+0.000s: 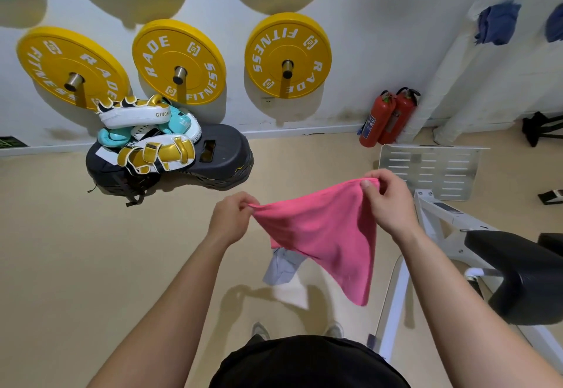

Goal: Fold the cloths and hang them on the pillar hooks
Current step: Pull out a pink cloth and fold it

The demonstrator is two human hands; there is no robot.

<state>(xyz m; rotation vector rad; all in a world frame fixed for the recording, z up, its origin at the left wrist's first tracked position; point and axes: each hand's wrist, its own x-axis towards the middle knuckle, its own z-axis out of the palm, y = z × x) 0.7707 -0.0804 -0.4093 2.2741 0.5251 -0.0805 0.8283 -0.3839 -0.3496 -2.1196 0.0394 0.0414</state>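
I hold a pink cloth (327,235) up in front of my waist, stretched between both hands. My left hand (231,220) pinches one top corner in a bunched grip; my right hand (388,201) pinches the other corner higher up, thumb on the near side. The fabric looks soft and fuzzy, like microfibre, and sags from the taut top edge into a loose triangle whose point hangs low toward my right. Below it, on the smooth beige floor (91,250), lie a pale blue-grey cloth (281,268) and a white cloth (292,294), both crumpled and touching.

On the white pillar (451,61) at the far right a dark blue cloth (496,23) hangs in a rumpled bunch, with another blue cloth (555,26) cut by the frame's edge. Round yellow weight plates (179,61) hang on pegs on the white wall. Beneath them glossy white-and-gold boxing pads (152,134) are heaped on a black step platform (222,156). Two red fire extinguishers (387,119) stand at the pillar's foot. A black padded seat (518,275) on a white metal frame sits just to my right.
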